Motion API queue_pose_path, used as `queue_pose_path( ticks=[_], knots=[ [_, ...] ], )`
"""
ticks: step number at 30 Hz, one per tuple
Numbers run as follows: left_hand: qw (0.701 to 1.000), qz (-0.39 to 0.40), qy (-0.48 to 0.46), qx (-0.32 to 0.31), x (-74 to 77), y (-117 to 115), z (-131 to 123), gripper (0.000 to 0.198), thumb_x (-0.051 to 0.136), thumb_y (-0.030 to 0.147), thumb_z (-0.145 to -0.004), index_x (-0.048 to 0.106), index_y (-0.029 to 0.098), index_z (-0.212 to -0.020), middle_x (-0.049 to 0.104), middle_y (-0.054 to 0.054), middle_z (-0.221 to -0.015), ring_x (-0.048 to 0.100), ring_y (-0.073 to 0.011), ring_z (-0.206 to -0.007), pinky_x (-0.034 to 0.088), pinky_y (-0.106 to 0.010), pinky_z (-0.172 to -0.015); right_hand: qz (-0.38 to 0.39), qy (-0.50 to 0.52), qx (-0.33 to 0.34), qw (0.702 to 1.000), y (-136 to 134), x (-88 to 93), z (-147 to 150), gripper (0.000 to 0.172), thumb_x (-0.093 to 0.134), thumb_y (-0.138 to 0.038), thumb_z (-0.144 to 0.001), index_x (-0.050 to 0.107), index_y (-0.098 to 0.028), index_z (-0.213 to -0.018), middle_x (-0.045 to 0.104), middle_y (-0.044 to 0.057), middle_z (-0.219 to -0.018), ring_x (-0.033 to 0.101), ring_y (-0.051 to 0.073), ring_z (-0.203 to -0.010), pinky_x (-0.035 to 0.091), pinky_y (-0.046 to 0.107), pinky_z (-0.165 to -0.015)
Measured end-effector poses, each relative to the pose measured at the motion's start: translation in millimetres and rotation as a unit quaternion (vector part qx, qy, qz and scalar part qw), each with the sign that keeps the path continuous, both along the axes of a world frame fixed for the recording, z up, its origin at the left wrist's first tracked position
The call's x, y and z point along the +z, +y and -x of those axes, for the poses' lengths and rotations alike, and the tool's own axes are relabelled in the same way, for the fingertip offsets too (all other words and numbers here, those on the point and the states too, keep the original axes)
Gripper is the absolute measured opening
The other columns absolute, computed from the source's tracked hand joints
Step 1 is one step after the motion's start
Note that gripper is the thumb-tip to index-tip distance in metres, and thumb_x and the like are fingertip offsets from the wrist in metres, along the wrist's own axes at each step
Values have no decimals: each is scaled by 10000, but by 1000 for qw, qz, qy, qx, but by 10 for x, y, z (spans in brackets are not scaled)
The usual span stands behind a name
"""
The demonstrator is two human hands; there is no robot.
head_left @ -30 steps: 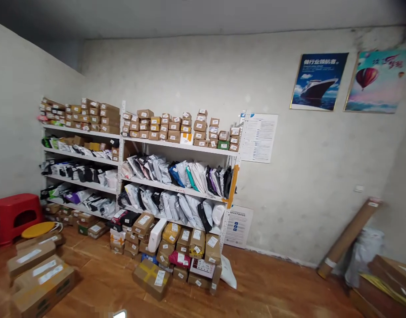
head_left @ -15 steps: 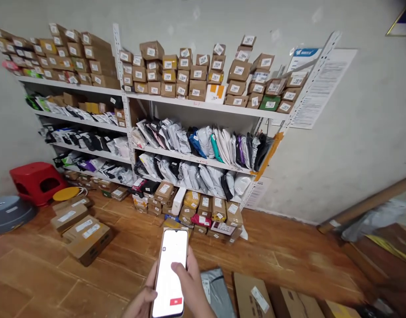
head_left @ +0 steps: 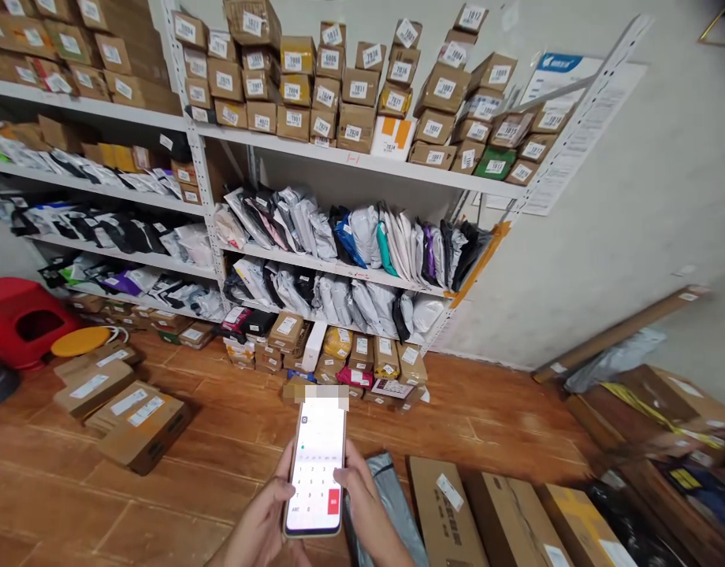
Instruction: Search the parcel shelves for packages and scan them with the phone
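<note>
A smartphone [head_left: 316,488] is held upright in both hands at the lower middle of the view. Its lit white screen shows a number keypad with a red key at the lower right; a blurred patch covers its top. My left hand [head_left: 266,508] wraps round the left edge, thumb near the keypad's side. On the right edge, my right hand [head_left: 362,500] grips the phone, its thumb over the right column of keys. Just right of the hands, a grey plastic mailer [head_left: 392,504] lies on the floor, partly hidden by my right forearm.
White metal shelves [head_left: 362,161] carry numbered boxes and bagged parcels. More parcels [head_left: 362,350] are piled below. Cartons [head_left: 143,429] lie on the floor at left, near a red stool [head_left: 13,315]. Large cartons [head_left: 445,512] stand at the lower right, and a long cardboard tube [head_left: 622,335] leans rightward.
The view has moved closer to the shelves. A number keypad now fills the phone's lower screen. My right thumb has moved from mid-screen to the right edge.
</note>
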State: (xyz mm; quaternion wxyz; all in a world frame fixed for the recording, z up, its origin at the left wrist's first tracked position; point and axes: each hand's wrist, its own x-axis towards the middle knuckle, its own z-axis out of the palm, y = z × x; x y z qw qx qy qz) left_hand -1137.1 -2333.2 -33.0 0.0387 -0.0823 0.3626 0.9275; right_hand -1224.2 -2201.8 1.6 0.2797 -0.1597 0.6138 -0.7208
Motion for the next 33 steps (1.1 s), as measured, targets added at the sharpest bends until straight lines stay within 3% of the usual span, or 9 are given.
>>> queue_pose_path(
  ticks=[3,11,19,25,29,31,33],
  knots=[
    [1000,12,-7,-2,9,-30,14,826,513,358,-796,55,376,-1484,480,-92,-1375,582,-340,-1042,567,-310,-416,-15,35,-2,999,21,31,-3,421,491,-287,-671,658,-191,-1046,726,39,-990,605,268,-941,430,367,-848],
    [1000,23,0,-20,49,-3,2,845,533,355,-790,64,328,-1493,434,-110,-1410,555,-340,-1076,583,-314,-445,-28,37,-34,998,-102,-21,-99,430,655,-415,-668,573,-178,-1018,726,107,-951,642,292,-856,485,404,-757],
    [999,-13,12,-37,31,-34,-13,846,485,280,-796,0,373,-1482,479,-96,-1371,596,-307,-1004,575,-304,-437,-5,60,39,997,104,34,-63,491,486,-206,-663,608,-230,-1138,712,11,-1061,595,247,-991,433,371,-878],
    [998,-28,22,-44,-3,-48,-8,810,469,255,-802,49,370,-1485,475,-93,-1374,611,-299,-980,590,-324,-461,5,27,-22,999,17,-12,-113,348,625,-371,-737,629,-206,-1043,729,43,-961,637,256,-887,479,370,-779],
    [998,-33,28,-52,-3,-75,26,843,481,261,-796,3,391,-1478,500,-90,-1353,620,-301,-966,584,-319,-445,42,47,25,998,-5,-56,-107,599,803,-343,-594,576,-235,-1137,725,30,-989,639,250,-912,482,365,-806],
    [998,-28,19,-53,0,-90,54,833,478,261,-804,7,395,-1477,502,-84,-1354,619,-300,-974,583,-315,-447,32,19,-1,999,-17,-50,-78,658,836,-466,-530,610,-219,-1096,735,44,-955,647,260,-863,489,359,-758],
    [998,-20,11,-53,8,-96,95,804,479,277,-807,55,381,-1482,490,-78,-1369,612,-304,-990,581,-312,-445,1,-17,-72,997,-44,-32,-26,637,770,-646,-532,672,-196,-971,740,59,-898,644,264,-830,483,360,-746]
  ],
)
